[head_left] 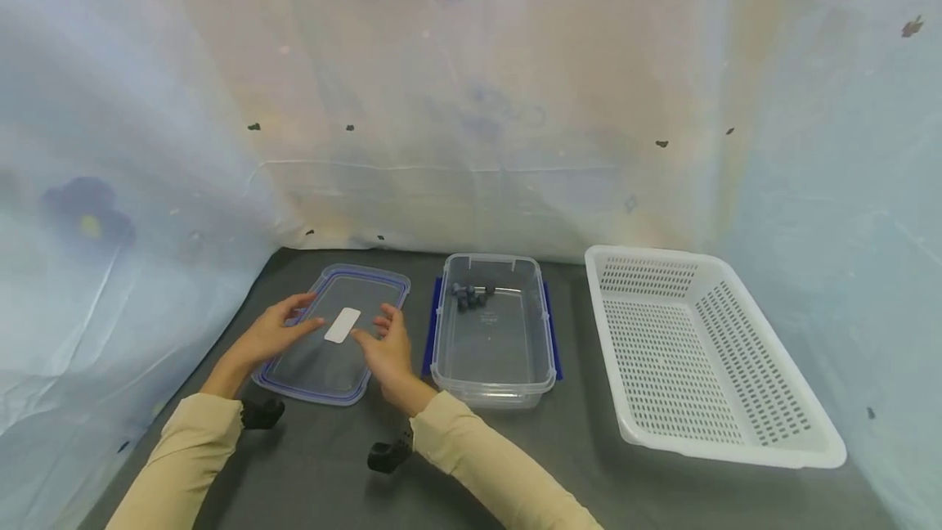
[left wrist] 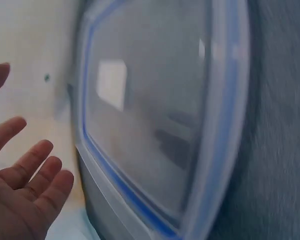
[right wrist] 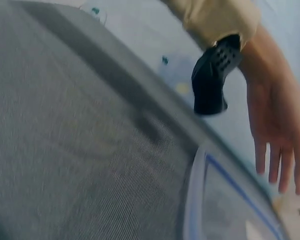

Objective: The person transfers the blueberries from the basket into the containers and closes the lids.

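A clear lid (head_left: 309,375) with a blue seal lies flat on the dark surface at the left, a white rectangular label (head_left: 342,325) at its middle. Over the lid's left side hovers my left hand (head_left: 268,335), fingers loosely spread and holding nothing; in the left wrist view its fingers (left wrist: 30,162) stand apart from the lid's edge. My right hand (head_left: 390,354) is over the lid's right side, thumb and fingers apart with nothing between them. Right of it stands a clear box (head_left: 489,358) without a cover, its blue side latches folded down. Several small dark blue round pieces (head_left: 468,297) lie inside.
A white perforated plastic basket (head_left: 662,350) stands at the right. Pale patterned sheeting (head_left: 478,105) rises behind the dark grey surface (head_left: 324,464) and on both sides. Each wrist carries a black camera (head_left: 388,456).
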A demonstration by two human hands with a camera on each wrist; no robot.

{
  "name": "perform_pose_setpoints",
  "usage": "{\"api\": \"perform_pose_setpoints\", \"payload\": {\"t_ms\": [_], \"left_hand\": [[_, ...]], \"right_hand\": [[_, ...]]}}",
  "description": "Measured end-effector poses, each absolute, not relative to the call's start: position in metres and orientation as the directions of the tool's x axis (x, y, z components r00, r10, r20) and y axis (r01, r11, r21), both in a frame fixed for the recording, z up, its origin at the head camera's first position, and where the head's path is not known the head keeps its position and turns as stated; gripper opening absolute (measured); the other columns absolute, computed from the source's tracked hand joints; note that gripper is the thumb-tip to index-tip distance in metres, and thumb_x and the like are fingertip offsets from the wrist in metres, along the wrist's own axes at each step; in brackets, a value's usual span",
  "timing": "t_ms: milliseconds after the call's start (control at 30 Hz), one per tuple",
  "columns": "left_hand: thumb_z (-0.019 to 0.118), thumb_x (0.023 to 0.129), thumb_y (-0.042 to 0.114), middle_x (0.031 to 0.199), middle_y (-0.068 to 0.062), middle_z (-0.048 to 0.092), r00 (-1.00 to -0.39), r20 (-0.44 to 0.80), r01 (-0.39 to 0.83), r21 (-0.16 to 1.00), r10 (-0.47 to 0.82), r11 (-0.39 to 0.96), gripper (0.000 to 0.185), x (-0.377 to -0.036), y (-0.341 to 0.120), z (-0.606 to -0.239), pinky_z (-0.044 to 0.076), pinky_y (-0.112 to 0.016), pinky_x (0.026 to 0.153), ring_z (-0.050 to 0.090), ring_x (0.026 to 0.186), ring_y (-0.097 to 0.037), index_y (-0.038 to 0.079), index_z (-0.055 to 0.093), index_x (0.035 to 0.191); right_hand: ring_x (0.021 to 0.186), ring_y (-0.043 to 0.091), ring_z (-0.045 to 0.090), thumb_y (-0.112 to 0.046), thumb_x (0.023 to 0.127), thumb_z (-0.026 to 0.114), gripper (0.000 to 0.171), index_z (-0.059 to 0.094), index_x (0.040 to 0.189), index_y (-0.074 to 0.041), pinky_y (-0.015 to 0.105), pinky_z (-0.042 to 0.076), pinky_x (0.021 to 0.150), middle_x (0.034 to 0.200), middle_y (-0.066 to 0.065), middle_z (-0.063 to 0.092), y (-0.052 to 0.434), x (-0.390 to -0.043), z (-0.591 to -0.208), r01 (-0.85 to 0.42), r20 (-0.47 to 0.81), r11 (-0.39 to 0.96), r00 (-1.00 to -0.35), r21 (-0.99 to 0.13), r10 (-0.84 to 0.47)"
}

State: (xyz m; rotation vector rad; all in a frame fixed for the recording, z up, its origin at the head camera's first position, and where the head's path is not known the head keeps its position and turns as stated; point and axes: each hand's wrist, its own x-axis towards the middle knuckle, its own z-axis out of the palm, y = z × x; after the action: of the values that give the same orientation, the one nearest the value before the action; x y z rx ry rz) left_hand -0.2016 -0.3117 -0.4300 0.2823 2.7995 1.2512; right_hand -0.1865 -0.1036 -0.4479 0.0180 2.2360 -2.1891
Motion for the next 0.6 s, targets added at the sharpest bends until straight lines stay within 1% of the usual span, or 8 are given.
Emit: {"api": "perform_pose_setpoints", "payload": {"t_ms": [133, 200, 267, 333, 467, 600], "left_hand": [[0.06, 0.098, 0.025, 0.145, -0.04, 0.024, -0.978, -0.009, 0.14, 0.717, 0.209, 0.683, 0.067, -0.205, -0.325, -0.436, 0.028, -0.068, 0.099, 0.023, 0.129, -0.06, -0.013, 0.029, 0.144], [0.06, 0.097, 0.022, 0.145, -0.042, 0.022, -0.977, -0.038, 0.119, 0.716, 0.208, 0.688, 0.068, -0.207, -0.328, -0.437, 0.028, -0.068, 0.099, 0.021, 0.129, -0.061, -0.016, 0.028, 0.143], [0.06, 0.098, 0.023, 0.144, -0.044, 0.02, -0.977, -0.078, 0.084, 0.718, 0.2, 0.691, 0.07, -0.208, -0.331, -0.438, 0.028, -0.067, 0.1, 0.02, 0.129, -0.061, -0.017, 0.025, 0.143], [0.059, 0.098, 0.025, 0.144, -0.044, 0.018, -0.974, -0.121, 0.045, 0.725, 0.191, 0.687, 0.073, -0.209, -0.333, -0.44, 0.028, -0.066, 0.1, 0.019, 0.13, -0.06, -0.018, 0.022, 0.144], [0.056, 0.1, 0.029, 0.144, -0.045, 0.015, -0.962, -0.202, -0.033, 0.751, 0.183, 0.659, 0.077, -0.209, -0.339, -0.441, 0.028, -0.065, 0.101, 0.018, 0.131, -0.06, -0.019, 0.016, 0.144], [0.054, 0.101, 0.029, 0.144, -0.045, 0.014, -0.951, -0.246, -0.081, 0.782, 0.188, 0.618, 0.076, -0.208, -0.345, -0.442, 0.029, -0.065, 0.101, 0.02, 0.131, -0.059, -0.018, 0.014, 0.145]], "right_hand": [[0.117, 0.035, 0.047, -0.011, 0.077, 0.076, 0.062, 0.05, 0.132, -0.008, 0.049, 0.04, 0.098, 0.122, 0.012, 0.051, -0.105, -0.191, -0.459, 0.031, -0.028, 0.098, -0.999, -0.995, 0.031], [0.117, 0.036, 0.047, -0.012, 0.076, 0.076, 0.064, 0.049, 0.134, -0.007, 0.049, 0.04, 0.098, 0.123, 0.013, 0.048, -0.104, -0.194, -0.465, 0.048, -0.044, 0.141, -0.998, -0.989, 0.034], [0.116, 0.035, 0.047, -0.01, 0.077, 0.076, 0.064, 0.047, 0.135, -0.005, 0.048, 0.041, 0.098, 0.123, 0.015, 0.048, -0.103, -0.196, -0.471, 0.063, -0.059, 0.155, -0.998, -0.986, 0.028], [0.115, 0.034, 0.049, -0.007, 0.078, 0.074, 0.064, 0.047, 0.136, -0.005, 0.046, 0.043, 0.096, 0.123, 0.014, 0.047, -0.101, -0.198, -0.476, 0.077, -0.075, 0.162, -0.997, -0.984, 0.019], [0.109, 0.031, 0.052, -0.002, 0.08, 0.071, 0.061, 0.047, 0.136, -0.004, 0.04, 0.05, 0.087, 0.121, 0.014, 0.048, -0.1, -0.201, -0.481, 0.074, -0.076, 0.162, -0.997, -0.984, -0.007], [0.106, 0.028, 0.053, 0.0, 0.079, 0.07, 0.06, 0.048, 0.135, -0.007, 0.04, 0.05, 0.084, 0.118, 0.013, 0.05, -0.1, -0.203, -0.483, 0.057, -0.059, 0.184, -0.998, -0.981, -0.007]]}}
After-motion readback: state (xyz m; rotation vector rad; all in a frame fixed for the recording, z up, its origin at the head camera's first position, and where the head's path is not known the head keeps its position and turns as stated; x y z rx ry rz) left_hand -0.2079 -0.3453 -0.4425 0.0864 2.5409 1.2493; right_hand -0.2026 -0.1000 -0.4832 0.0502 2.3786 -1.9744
